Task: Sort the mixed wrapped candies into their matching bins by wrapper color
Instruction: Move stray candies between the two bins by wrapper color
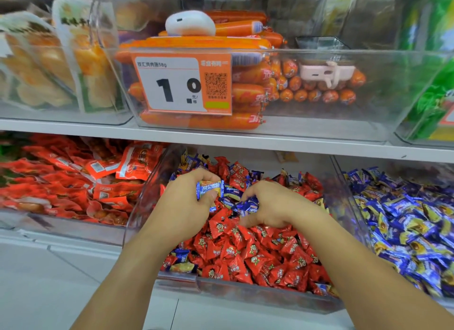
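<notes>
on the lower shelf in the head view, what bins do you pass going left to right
bin of red snack packets → middle bin of mostly red candies, where both hands are picking out blue ones → bin of blue candies

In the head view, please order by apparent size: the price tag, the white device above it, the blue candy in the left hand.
1. price tag
2. white device
3. blue candy held by the left hand

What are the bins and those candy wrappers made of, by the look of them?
Middle bin: clear hard plastic, probably acrylic; you see through its glossy walls. Red candies and blue candies: thin shiny film, likely plastic or foil; it crinkles and glints. Both hands, left and right, hold blue ones.
</notes>
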`<action>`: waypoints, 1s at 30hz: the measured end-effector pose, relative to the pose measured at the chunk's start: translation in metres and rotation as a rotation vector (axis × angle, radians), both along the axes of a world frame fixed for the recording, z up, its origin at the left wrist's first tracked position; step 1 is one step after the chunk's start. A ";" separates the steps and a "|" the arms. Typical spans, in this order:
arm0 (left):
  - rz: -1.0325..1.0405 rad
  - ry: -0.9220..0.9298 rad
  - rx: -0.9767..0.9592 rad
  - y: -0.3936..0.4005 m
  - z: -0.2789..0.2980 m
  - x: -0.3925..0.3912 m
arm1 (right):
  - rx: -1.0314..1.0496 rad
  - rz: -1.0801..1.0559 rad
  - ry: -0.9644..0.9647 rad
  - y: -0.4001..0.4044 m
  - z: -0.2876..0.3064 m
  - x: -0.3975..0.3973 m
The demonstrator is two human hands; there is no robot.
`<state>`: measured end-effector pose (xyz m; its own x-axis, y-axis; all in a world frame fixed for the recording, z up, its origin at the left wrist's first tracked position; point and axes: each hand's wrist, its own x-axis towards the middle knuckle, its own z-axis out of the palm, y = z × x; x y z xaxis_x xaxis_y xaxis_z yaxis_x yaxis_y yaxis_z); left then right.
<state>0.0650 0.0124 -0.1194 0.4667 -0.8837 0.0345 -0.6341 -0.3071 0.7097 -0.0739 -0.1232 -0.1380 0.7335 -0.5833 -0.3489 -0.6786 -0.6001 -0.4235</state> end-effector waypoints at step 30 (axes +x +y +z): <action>-0.190 0.773 -0.362 -0.075 -0.001 -0.156 | -0.037 -0.201 -0.540 -0.014 0.058 -0.171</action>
